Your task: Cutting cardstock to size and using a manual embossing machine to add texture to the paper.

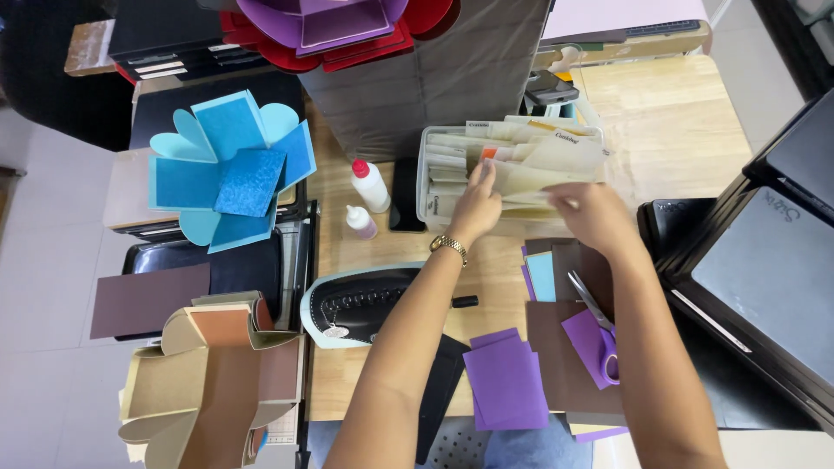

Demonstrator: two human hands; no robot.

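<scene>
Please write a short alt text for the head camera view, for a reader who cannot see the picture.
Seen from above, a person's left hand and right hand sort through cream envelopes standing in a white box on a wooden table. Near them lie purple paper sheets, scissors and two glue bottles; an unfolded blue paper box sits at the left.

Craft corner seen from above

A light wooden table is standing on a pale tiled floor, even indoor light is falling across both, and dark cabinets are crowding the table's right side.
</scene>
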